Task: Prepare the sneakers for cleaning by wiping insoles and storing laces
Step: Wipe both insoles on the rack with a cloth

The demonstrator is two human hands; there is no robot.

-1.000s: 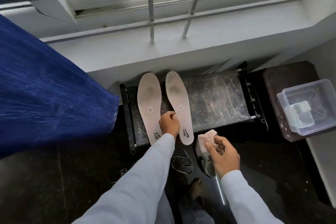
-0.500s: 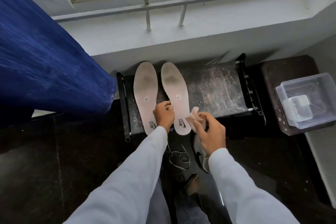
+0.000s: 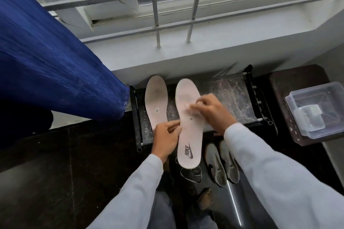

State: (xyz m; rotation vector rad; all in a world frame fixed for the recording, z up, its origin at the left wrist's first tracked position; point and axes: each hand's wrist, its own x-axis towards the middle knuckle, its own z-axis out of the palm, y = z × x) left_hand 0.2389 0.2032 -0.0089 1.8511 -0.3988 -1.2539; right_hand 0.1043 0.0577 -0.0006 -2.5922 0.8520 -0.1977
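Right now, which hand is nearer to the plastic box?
Right. The right hand wipes the insole, toward the plastic box; the left hand is beyond the insole.

Soft daylight comes in through the barred window (image 3: 167,5) at the top, leaving the white sill bright and the dark floor (image 3: 65,163) dim, with one thin bright streak of glare on it near the bottom. The right hand (image 3: 212,111) and whatever pale thing it presses on the insole (image 3: 188,117) are smeared with motion blur, so that thing may be a cloth. The wide lens bends the window bars and the blue curtain (image 3: 46,70) toward the edges.
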